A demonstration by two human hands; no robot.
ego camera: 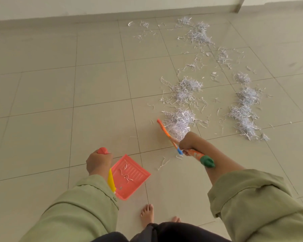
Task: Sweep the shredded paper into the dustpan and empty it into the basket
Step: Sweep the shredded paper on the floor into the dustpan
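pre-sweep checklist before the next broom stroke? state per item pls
1. Right hand grips broom: ok.
2. Left hand holds dustpan handle: ok.
3. Broom head at nearest paper pile: ok.
4. Dustpan mouth next to that pile: not ok, it sits apart, nearer the feet.
5. Dustpan has room: ok, only a few strips inside.
6. Basket location: cannot tell, not in view.
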